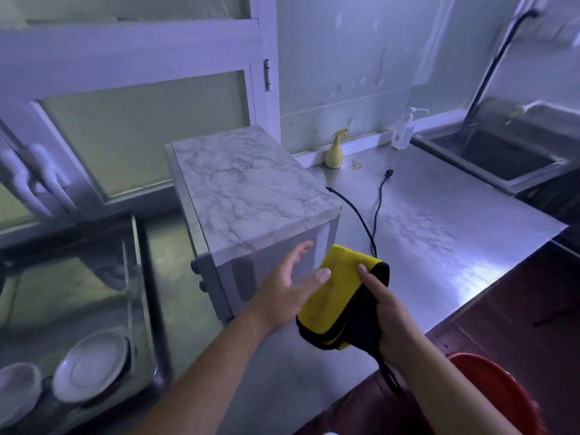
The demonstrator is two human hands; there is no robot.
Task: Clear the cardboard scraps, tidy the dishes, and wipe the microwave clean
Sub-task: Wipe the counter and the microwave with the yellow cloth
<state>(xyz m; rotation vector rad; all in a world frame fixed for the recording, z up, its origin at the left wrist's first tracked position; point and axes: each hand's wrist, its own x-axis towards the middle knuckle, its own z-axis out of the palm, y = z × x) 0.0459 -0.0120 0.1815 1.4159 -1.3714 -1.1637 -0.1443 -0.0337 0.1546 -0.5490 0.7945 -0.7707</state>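
The microwave (251,196), with a marble-patterned top, stands on the steel counter (439,233) at the centre. A folded yellow cloth with black edging (342,296) hangs in front of its near right corner. My right hand (386,312) grips the cloth from the right, thumb on its yellow face. My left hand (288,290) is spread beside the cloth, fingers straight, thumb tip touching the yellow face. White plates (91,368) and a bowl (15,394) stand in a rack at the lower left.
The microwave's black power cord (376,208) lies unplugged on the counter. A yellow spray bottle (335,153) and a pump bottle (403,131) stand by the back wall. A steel sink (502,158) is at the right. A red bucket (502,397) sits at the lower right.
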